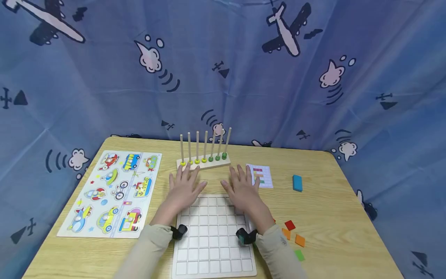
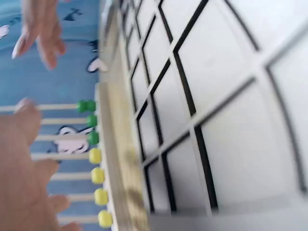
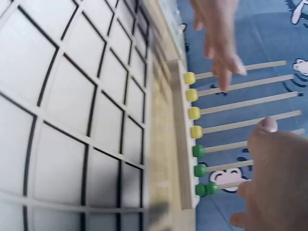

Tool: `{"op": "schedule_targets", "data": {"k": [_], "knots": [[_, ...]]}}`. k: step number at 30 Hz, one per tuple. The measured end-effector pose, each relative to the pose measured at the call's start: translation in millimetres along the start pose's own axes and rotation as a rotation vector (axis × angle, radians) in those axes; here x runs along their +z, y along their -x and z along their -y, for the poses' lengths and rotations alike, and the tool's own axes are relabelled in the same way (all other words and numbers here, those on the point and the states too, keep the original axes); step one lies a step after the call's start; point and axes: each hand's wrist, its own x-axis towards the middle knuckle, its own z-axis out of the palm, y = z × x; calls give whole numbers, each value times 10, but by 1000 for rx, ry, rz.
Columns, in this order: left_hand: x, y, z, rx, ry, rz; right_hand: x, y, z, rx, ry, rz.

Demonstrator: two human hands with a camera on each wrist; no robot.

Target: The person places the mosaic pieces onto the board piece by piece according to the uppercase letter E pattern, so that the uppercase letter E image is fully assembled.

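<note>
My left hand point(image 1: 182, 190) hovers with spread fingers near the top left of a white grid board point(image 1: 212, 232). Mirroring it, my right hand point(image 1: 244, 192) is spread near the board's top right corner. Neither hand holds anything. Beyond the fingertips stands a wooden peg rack point(image 1: 205, 164), its pegs carrying yellow beads point(image 2: 97, 175) and green beads point(image 3: 199, 170) at their bases. A small pattern card point(image 1: 265, 177) with coloured squares lies beside the right fingers, which overlap its left part in the head view.
A vehicle picture puzzle point(image 1: 111, 193) lies at the left. On the right are a blue block point(image 1: 297, 183), a red tile point(image 1: 290, 225), orange tiles point(image 1: 300, 240) and a green tile point(image 1: 299, 255); the right forearm partly hides this group. A blue patterned curtain point(image 1: 223, 77) hangs behind the table.
</note>
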Motion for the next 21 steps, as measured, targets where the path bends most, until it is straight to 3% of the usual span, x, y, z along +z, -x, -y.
{"op": "schedule_targets", "data": {"k": [3, 8, 13, 21], "knots": [[-34, 167, 104, 40, 109, 61, -95, 140, -84, -5, -42, 25], [-48, 558, 327, 73, 277, 131, -285, 479, -319, 2, -74, 67], [17, 779, 478, 105, 278, 150, -355, 756, -588, 24, -49, 87], [107, 878, 632, 129, 211, 126, -156, 857, -789, 22, -89, 130]]}}
